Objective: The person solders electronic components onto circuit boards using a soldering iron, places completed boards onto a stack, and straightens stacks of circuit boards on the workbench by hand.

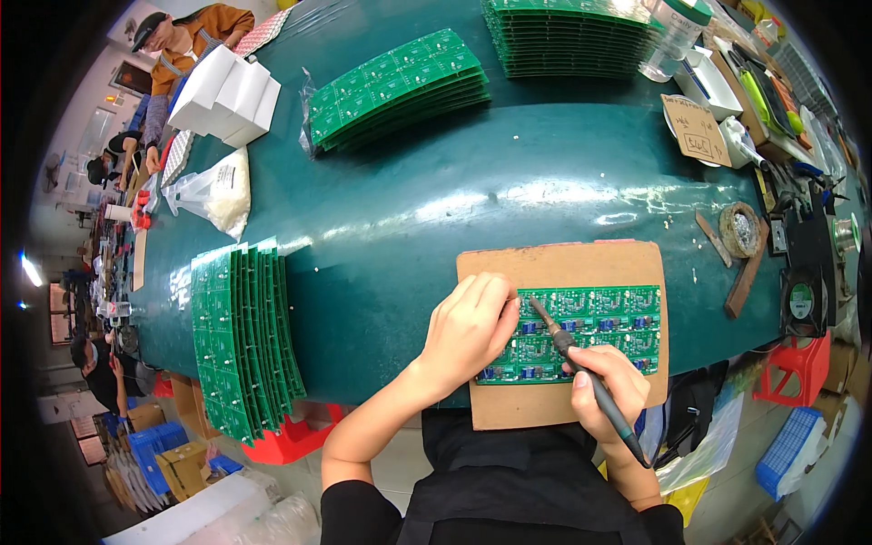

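A green circuit board panel (pixel 627 304) crowded with small parts, some of them blue, lies on a sheet of brown cardboard (pixel 563 263) at the table's near edge. My right hand (pixel 610 391) is closed round the dark handle of a soldering iron (pixel 565 341). Its tip points up and left, at the panel's upper left part. Just beside that spot, my left hand (pixel 472 322) is closed with fingertips pinched over the panel's upper left corner. Whatever those fingers hold, if anything, is hidden.
Stacks of green panels stand at the left edge (pixel 222 345), far middle (pixel 400 86) and far right (pixel 572 36) of the green table (pixel 381 209). A bag of white pieces (pixel 227 195) and white boxes (pixel 227 95) sit far left, near another person (pixel 195 41). A tape roll (pixel 740 230) lies right.
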A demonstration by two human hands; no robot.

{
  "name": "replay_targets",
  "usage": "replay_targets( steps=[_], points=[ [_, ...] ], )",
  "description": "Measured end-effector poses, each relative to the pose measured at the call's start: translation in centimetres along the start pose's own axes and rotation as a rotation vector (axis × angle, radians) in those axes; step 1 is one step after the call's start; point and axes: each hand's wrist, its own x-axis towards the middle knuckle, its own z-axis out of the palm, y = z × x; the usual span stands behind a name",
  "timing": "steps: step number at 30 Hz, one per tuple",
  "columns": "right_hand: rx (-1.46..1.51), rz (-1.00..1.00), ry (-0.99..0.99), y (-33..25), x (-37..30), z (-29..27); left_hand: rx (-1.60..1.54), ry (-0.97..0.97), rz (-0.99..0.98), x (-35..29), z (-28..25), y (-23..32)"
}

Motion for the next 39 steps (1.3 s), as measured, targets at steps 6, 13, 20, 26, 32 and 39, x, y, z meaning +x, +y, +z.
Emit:
replay_targets(
  steps=[6,13,20,26,32,39],
  points=[
    [-0.017,-0.059,0.013,0.3,0.3,0.1,0.067,0.021,0.053,0.2,0.3,0.6],
    [-0.001,-0.034,0.096,0.2,0.0,-1.9,0.151,0.023,0.061,0.3,0.0,1.1],
    [-0.021,-0.004,0.135,0.8,-0.8,-3.9,0.009,-0.041,-0.034,1.1,-0.4,2.3],
    [-0.034,0.034,0.121,0.9,-0.9,-3.8,-0.013,-0.039,0.083,2.4,2.1,3.0],
    [-0.03,0.023,0.099,1.3,-0.3,-3.6,0.021,-0.072,0.078,2.5,3.0,2.8],
    [-0.005,-0.011,0.131,1.5,-0.2,-4.2,0.093,-0.076,0.109,2.7,2.7,3.4]
  ],
)
